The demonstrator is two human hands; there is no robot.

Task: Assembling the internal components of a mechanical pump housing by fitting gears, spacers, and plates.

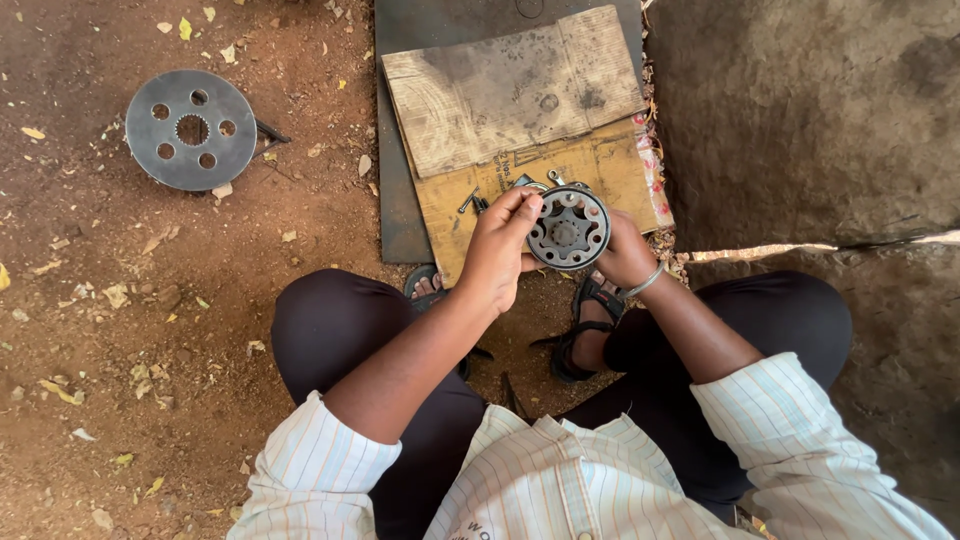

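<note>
a flattened, worn grey-brown cardboard sheet lies at the upper middle of the frame, overlapping a yellow-brown cardboard piece with faint dark print, and both rest on a dark mat on the reddish dirt ground. a few small bolts lie on the yellow cardboard just left of the hands. in the upper left of the frame a round grey metal disc with a toothed centre hole and a ring of round holes sits flat on the dirt, well apart from the person. at the centre of the frame both hands hold up a round metal hub part with a splined centre and scalloped pockets around it, above the sandalled feet. the left hand curls around its left edge, fingertips pressing on the top rim. the right hand, with a metal bangle at the wrist, cups the part's right side from behind; its fingers are mostly hidden.
</note>
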